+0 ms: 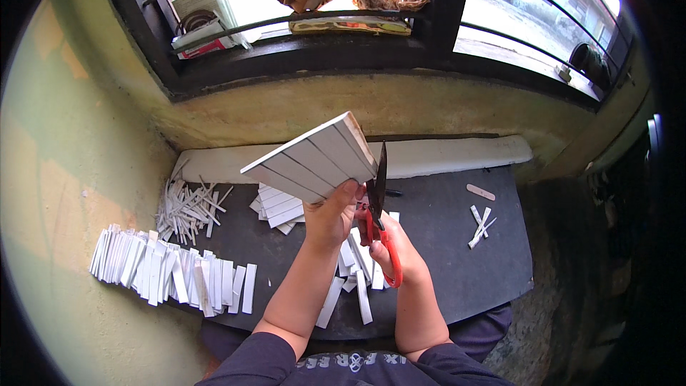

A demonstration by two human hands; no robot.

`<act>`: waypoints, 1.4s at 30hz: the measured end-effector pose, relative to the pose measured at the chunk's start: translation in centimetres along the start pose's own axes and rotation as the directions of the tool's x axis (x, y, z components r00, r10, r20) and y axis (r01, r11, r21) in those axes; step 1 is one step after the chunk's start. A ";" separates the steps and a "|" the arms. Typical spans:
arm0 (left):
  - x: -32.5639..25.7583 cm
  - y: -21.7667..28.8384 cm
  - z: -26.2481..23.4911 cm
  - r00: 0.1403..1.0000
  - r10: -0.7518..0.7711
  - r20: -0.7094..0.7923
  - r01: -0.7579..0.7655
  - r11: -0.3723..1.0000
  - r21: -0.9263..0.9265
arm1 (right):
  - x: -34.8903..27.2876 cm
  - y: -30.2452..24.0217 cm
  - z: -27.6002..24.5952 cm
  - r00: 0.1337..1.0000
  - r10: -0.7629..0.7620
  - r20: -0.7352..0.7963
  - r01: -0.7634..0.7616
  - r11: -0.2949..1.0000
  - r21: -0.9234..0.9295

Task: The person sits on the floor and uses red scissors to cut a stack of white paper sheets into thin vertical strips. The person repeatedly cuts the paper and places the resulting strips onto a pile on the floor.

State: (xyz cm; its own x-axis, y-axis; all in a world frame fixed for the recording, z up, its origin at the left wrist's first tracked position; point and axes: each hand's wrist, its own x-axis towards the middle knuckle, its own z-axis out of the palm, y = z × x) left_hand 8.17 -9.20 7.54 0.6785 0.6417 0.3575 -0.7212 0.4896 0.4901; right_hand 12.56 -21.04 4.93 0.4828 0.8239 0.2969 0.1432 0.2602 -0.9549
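Two items are held: right fingers [377, 249] are closed around red-handled scissors [377, 214], blades [381, 175] pointing away; left fingers [348, 187] clamp a lined white panel [309, 163] beside them. Loose white strips [364, 297] lie beneath the fingers on the dark table [443, 243]; a long white slab [457, 155] lies beyond.

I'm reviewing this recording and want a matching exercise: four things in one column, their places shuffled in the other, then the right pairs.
Things:
1. Scissors
2. Lined white panel
3. Heap of thin slivers
4. Rounded tan stick

Places:
A. On the right part of the dark board
B. Held in the left hand
C. On the left, just beyond the row of wider strips
D. In the right hand, red handles toward the person

Pairs: 1-D, 2-B, 3-C, 4-A
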 end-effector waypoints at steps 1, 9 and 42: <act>0.1 0.0 0.1 1.000 0.009 0.024 -0.009 1.000 0.001 | 0.0 0.0 0.0 1.000 0.009 0.001 -0.009 1.000 0.000; 0.8 2.1 1.3 0.999 0.016 -0.046 0.004 0.910 0.415 | 0.2 -0.5 -0.6 0.999 0.043 -0.022 -0.045 0.995 -0.086; 1.5 3.0 0.2 0.982 -0.129 -0.137 0.185 0.791 0.583 | 0.5 0.0 -0.2 0.993 0.107 -0.053 -0.114 0.979 -0.167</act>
State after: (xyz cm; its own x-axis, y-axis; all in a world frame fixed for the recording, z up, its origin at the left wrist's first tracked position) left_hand 7.04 -6.94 9.72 0.7402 0.6481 0.1789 -0.3637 0.1621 0.9173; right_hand 12.96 -20.75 5.09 0.5400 0.8193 0.1927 0.2294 0.0770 -0.9703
